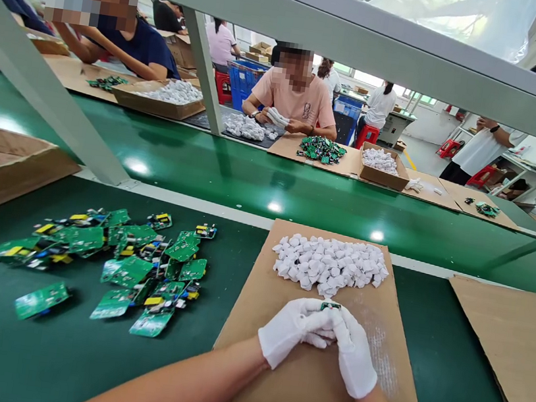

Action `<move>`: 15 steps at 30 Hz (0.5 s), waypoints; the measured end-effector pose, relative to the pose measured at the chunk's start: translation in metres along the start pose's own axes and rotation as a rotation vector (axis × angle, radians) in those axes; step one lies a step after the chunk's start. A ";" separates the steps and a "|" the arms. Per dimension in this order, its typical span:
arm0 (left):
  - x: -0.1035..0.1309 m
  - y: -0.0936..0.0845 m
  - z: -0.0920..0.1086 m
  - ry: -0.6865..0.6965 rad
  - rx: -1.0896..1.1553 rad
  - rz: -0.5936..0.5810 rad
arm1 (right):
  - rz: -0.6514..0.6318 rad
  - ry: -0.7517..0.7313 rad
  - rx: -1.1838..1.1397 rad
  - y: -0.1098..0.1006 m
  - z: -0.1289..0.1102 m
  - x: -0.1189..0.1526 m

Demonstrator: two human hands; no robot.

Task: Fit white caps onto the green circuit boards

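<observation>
My left hand (293, 327) and my right hand (352, 353), both in white gloves, meet over a brown cardboard sheet (314, 400). Between their fingertips is a small green circuit board (331, 306), of which only a narrow strip shows; the fingers cover the rest. Just beyond the hands, a heap of small white pieces (329, 263) lies on the far part of the cardboard. To the left, a loose pile of green circuit boards (131, 271) with yellow and blue parts is spread on the green table. One board (42, 300) lies apart at the pile's near left.
An open cardboard box (11, 181) stands at the far left. More cardboard (514, 369) lies at the right. A slanted metal post (54, 91) and an overhead beam (293, 21) frame the bench. Across a green surface (251, 182), a person (295, 98) handles white pieces.
</observation>
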State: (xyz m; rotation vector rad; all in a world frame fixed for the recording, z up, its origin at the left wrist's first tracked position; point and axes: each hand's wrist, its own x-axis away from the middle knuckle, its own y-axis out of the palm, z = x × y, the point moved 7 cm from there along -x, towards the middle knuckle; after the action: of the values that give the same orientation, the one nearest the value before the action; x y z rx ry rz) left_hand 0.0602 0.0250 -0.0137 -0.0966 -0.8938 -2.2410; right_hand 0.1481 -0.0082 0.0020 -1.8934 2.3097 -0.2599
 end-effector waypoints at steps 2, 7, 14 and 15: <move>0.000 -0.001 0.001 0.000 -0.091 0.063 | -0.011 -0.016 0.013 0.002 -0.002 0.000; -0.001 -0.003 0.001 0.015 -0.106 0.119 | -0.023 -0.042 0.044 0.003 -0.004 0.001; -0.004 -0.001 0.001 0.032 0.025 -0.004 | 0.034 -0.039 0.237 -0.003 0.007 0.000; -0.004 -0.001 0.001 0.031 0.020 -0.015 | 0.010 -0.054 0.214 -0.001 0.006 0.000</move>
State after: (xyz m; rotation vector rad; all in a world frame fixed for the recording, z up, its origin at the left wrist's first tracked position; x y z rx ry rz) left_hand 0.0624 0.0286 -0.0144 -0.0464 -0.9027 -2.2412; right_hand 0.1508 -0.0086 -0.0037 -1.7630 2.1595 -0.4302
